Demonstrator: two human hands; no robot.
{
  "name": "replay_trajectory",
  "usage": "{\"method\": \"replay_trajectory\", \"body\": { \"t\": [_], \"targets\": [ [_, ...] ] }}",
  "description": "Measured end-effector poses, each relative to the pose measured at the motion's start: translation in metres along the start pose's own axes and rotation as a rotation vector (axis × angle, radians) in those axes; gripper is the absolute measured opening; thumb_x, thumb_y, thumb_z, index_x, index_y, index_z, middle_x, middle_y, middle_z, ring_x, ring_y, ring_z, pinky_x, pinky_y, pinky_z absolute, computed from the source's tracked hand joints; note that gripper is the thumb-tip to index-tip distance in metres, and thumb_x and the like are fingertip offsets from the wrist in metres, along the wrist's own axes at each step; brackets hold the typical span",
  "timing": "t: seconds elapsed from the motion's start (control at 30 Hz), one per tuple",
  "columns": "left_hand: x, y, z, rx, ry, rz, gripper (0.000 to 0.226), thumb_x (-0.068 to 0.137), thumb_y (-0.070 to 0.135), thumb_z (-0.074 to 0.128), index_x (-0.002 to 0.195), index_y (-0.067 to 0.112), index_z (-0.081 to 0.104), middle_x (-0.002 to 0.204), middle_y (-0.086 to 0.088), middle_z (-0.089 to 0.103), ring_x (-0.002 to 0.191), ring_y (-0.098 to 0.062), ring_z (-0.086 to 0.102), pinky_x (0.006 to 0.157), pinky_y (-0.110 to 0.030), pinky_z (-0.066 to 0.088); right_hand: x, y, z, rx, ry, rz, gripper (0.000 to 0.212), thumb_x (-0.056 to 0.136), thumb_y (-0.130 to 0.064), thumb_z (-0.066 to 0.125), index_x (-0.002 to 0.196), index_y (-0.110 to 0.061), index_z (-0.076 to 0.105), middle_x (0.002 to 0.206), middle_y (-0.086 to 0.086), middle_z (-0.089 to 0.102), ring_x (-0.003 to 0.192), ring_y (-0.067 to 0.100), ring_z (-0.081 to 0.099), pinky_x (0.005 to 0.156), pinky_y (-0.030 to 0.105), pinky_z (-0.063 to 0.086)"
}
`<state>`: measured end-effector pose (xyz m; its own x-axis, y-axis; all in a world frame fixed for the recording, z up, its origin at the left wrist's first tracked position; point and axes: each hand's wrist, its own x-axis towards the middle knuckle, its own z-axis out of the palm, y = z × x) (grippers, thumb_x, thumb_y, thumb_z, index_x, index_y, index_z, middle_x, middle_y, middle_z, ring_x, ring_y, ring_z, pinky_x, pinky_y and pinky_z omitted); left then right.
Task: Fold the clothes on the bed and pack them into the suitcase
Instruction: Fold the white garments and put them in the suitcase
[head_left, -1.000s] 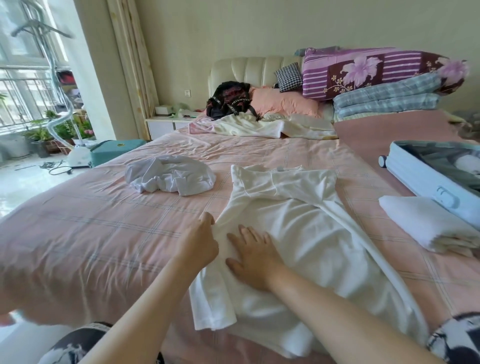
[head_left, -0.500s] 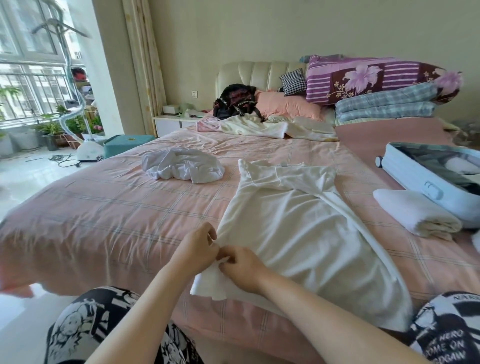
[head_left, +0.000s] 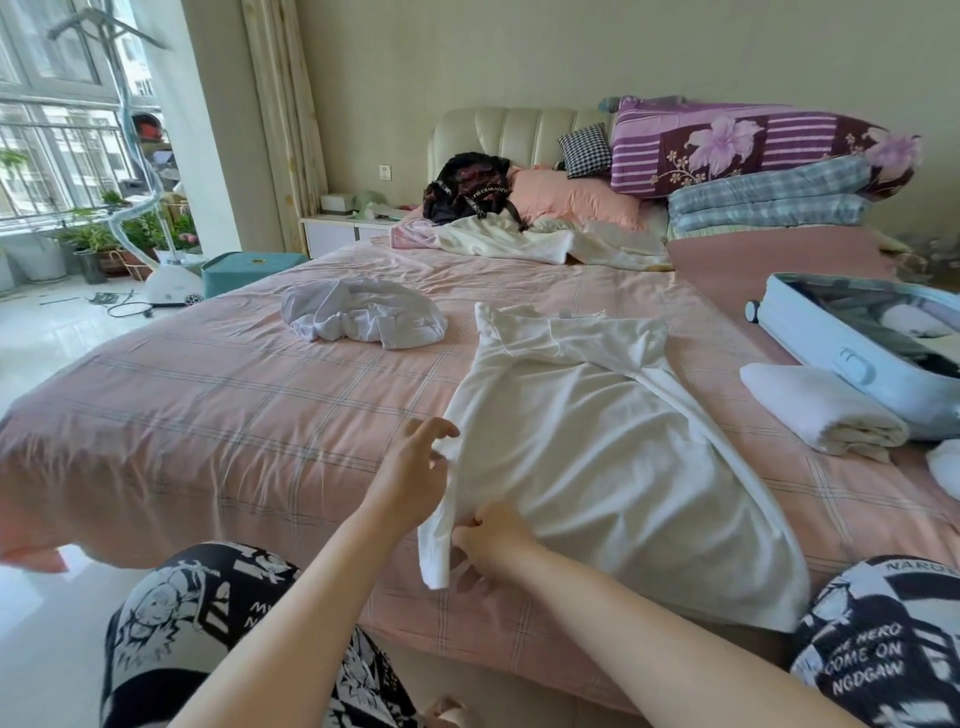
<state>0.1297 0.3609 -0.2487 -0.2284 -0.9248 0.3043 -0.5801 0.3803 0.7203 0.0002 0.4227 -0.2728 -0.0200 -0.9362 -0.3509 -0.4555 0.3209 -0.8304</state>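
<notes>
We are pinching the near left edge of the white garment (head_left: 597, 441) with our right hand (head_left: 488, 540), thumb on top and fingers curled beneath the rolled-over fabric. Our left hand (head_left: 415, 467) is hovering at the same edge a little farther up, fingers spread and loose, gripping nothing; we cannot tell whether its fingertips are touching the cloth. The garment is lying lengthwise on the pink checked bed (head_left: 208, 405), its hem toward the near edge. 1 crumpled white garment (head_left: 363, 312) is lying farther back on the left, well apart. At the right, 1 folded white piece (head_left: 815, 410) is resting just beside the open pale blue suitcase (head_left: 841, 353), which is holding clothes.
</notes>
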Motion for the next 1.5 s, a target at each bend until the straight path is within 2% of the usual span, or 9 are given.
{"method": "replay_trajectory", "body": {
  "t": [0.13,0.4,0.53,0.67,0.97,1.1,1.23,1.4,1.5],
  "targets": [
    [0.005,0.003,0.005,-0.201,-0.153,-0.286,0.039,0.086,-0.008,0.034,0.103,0.016,0.059,0.088,0.0,0.073,0.075,-0.02,0.072,0.078,-0.04,0.06,0.009,-0.007,-0.014,-0.176,0.268,-0.091,0.044,0.075,-0.065,0.062,0.071,-0.021,0.064,0.067,-0.001,0.071,0.068,0.018,0.07,0.062,0.032,0.055],
    [0.001,-0.011,0.003,0.243,-0.013,0.272,0.026,0.095,0.014,0.057,0.115,0.028,0.065,0.125,0.013,0.055,0.113,-0.01,0.052,0.093,-0.029,0.045,0.023,0.0,-0.016,-0.306,0.219,-0.101,0.026,0.086,-0.024,0.066,0.065,-0.008,0.07,0.053,0.0,0.064,0.051,0.018,0.063,0.067,0.032,0.057],
    [-0.002,-0.017,0.016,0.555,-0.338,0.249,0.067,0.08,0.064,0.056,0.139,0.034,0.045,0.145,0.011,0.035,0.135,-0.017,0.031,0.113,-0.042,0.029,0.013,0.008,-0.028,-0.338,0.104,-0.018,0.014,0.084,-0.017,0.063,0.079,-0.013,0.075,0.072,0.0,0.076,0.055,0.021,0.071,0.071,0.035,0.062],
    [0.014,0.013,0.026,0.74,-0.212,0.237,0.044,0.082,0.054,0.051,0.12,0.033,0.058,0.126,0.008,0.047,0.124,-0.018,0.04,0.109,-0.035,0.024,-0.002,0.001,-0.082,-0.232,0.304,-0.158,0.019,0.087,-0.026,0.058,0.075,-0.02,0.071,0.074,-0.004,0.075,0.056,0.015,0.066,0.059,0.032,0.059],
    [0.051,0.141,0.137,0.324,-0.366,0.34,0.032,0.094,0.023,0.052,0.125,0.027,0.059,0.128,0.001,0.058,0.122,-0.021,0.051,0.103,-0.037,0.042,-0.041,0.075,-0.242,-0.555,0.716,-0.023,0.034,0.088,-0.033,0.059,0.121,-0.023,0.059,0.121,0.004,0.053,0.114,0.029,0.055,0.09,0.035,0.044],
    [0.043,0.178,0.192,0.423,-0.548,0.446,0.047,0.097,0.029,0.054,0.144,0.028,0.047,0.154,0.0,0.036,0.143,-0.022,0.029,0.118,-0.037,0.023,-0.059,0.117,-0.268,-0.565,0.637,0.16,0.051,0.081,-0.051,0.052,0.122,-0.021,0.054,0.123,0.007,0.056,0.116,0.031,0.055,0.093,0.039,0.047],
    [0.026,0.184,0.22,0.517,-0.655,0.435,0.058,0.091,0.035,0.056,0.147,0.034,0.041,0.153,-0.001,0.033,0.142,-0.025,0.027,0.118,-0.044,0.024,-0.075,0.127,-0.272,-0.51,0.619,0.117,0.02,0.085,-0.031,0.058,0.1,-0.021,0.066,0.097,0.0,0.067,0.095,0.026,0.065,0.072,0.03,0.047],
    [0.023,0.179,0.211,0.116,-0.6,0.192,0.03,0.098,0.027,0.049,0.122,0.027,0.067,0.119,0.001,0.063,0.108,-0.017,0.057,0.097,-0.034,0.046,-0.086,0.106,-0.27,-0.48,0.656,-0.021,0.018,0.081,-0.023,0.065,0.099,-0.025,0.06,0.095,-0.008,0.06,0.096,0.019,0.061,0.071,0.027,0.041],
    [0.025,0.183,0.196,-0.275,-0.491,-0.116,0.03,0.102,0.032,0.044,0.12,0.015,0.059,0.094,-0.004,0.071,0.072,-0.018,0.065,0.066,-0.032,0.052,-0.092,0.088,-0.259,-0.425,0.306,-0.048,0.021,0.082,-0.025,0.073,0.101,-0.024,0.064,0.094,-0.008,0.066,0.083,0.013,0.064,0.068,0.025,0.048]
  ]
}}
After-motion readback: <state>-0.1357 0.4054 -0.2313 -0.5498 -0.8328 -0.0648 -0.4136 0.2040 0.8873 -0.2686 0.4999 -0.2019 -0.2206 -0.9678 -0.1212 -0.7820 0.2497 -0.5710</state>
